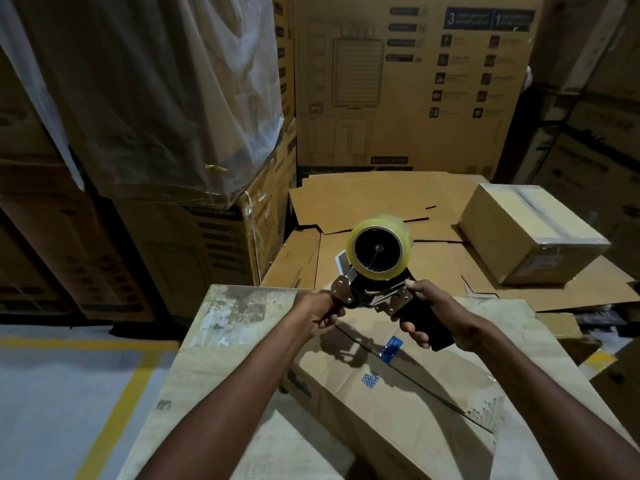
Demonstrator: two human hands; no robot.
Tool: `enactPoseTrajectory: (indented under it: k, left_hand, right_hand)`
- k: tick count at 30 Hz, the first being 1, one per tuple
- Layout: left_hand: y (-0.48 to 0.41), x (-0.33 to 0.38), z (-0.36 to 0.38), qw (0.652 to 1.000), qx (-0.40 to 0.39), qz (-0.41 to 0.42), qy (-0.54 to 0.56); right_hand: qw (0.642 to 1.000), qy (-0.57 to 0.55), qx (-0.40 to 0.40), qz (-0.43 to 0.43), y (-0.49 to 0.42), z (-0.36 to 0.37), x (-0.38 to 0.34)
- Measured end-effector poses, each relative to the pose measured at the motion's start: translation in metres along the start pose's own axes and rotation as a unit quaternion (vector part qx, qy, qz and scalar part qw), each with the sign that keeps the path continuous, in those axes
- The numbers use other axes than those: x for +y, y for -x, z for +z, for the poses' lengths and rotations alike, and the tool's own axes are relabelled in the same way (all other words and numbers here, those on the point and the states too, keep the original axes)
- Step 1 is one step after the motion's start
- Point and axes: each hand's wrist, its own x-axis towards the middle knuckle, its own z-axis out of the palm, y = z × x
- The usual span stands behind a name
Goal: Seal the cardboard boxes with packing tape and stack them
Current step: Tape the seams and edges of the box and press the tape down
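Box lies just below both hands in the head view. It looks like light, stiff cardboard, best gripped at its edges. The right hand has its fingers wrapped round the tape gun handle. The left hand pinches the gun's front end.

Dim light. Left of the left hand, a grey floor carries yellow lines; beyond the right hand, tall printed cartons stand stacked.

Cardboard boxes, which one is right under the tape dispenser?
The box with the blue label, below the tape dispenser; the smaller taped box sits apart at the right on flattened cardboard.
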Motion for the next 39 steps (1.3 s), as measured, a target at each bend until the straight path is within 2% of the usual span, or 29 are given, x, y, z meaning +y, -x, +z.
enactPoseTrajectory:
  k: [4,11,16,19,26,39]
  left_hand:
    - [-0.016,-0.006,-0.009,0.997,0.046,0.037,0.044]
    - [-0.055,0.001,-0.068,0.989,0.077,0.120,-0.041]
    - [-0.078,-0.001,-0.080,0.971,0.029,0.170,-0.164]
    - [-0.087,-0.004,-0.070,0.961,0.005,0.202,-0.189]
    - [-0.114,-0.026,-0.068,0.944,0.017,0.242,-0.224]
    - [-0.126,-0.043,-0.070,0.935,0.027,0.234,-0.266]
  right_hand:
    - [1.000,0.004,0.016,-0.004,-0.003,0.012,0.008]
    - [0.998,-0.016,0.052,0.020,-0.011,0.026,0.033]
    - [0.995,0.018,0.077,0.061,-0.006,0.031,0.051]
    - [0.992,0.045,0.094,0.077,-0.008,0.038,0.051]
    - [0.985,0.076,0.132,0.086,-0.021,0.046,0.051]
    - [0.985,0.080,0.099,0.113,-0.037,0.043,0.050]
